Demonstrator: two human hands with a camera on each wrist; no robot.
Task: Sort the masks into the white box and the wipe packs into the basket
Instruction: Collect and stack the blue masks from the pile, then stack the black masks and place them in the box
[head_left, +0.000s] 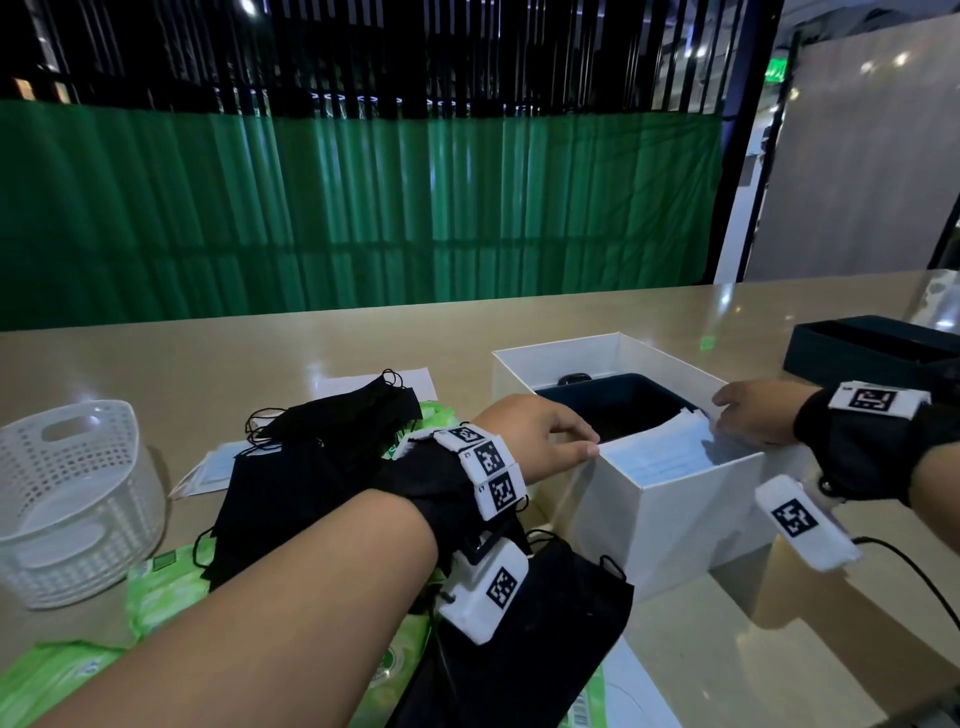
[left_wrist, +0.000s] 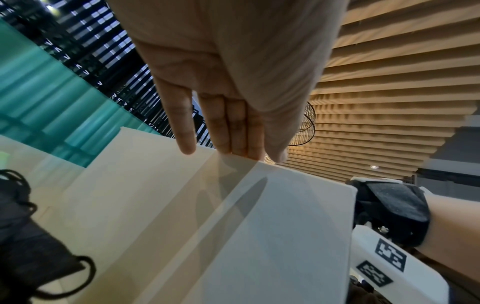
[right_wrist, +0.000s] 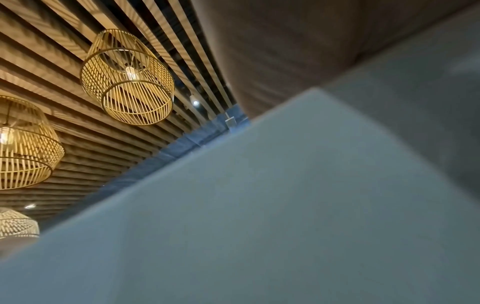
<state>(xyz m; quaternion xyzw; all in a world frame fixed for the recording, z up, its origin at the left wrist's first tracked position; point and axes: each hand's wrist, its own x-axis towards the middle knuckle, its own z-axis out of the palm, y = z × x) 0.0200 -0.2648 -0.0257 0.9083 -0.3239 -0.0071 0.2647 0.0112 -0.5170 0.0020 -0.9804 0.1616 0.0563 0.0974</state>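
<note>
At the left of the bench (head_left: 701, 649) the basket (head_left: 72, 499) is seen without any pack in it, while green wipe packs (head_left: 161, 587) and black masks (head_left: 311, 467) are heaped beside it. A pale mask (head_left: 660, 447) is being settled into the white box (head_left: 675, 514): the left hand (head_left: 540, 431) lies with straight fingers at the rim, and the right hand (head_left: 748, 415) seems only to touch the mask's far edge, its grip being unclear. Next, another item from the heap would be fetched.
</note>
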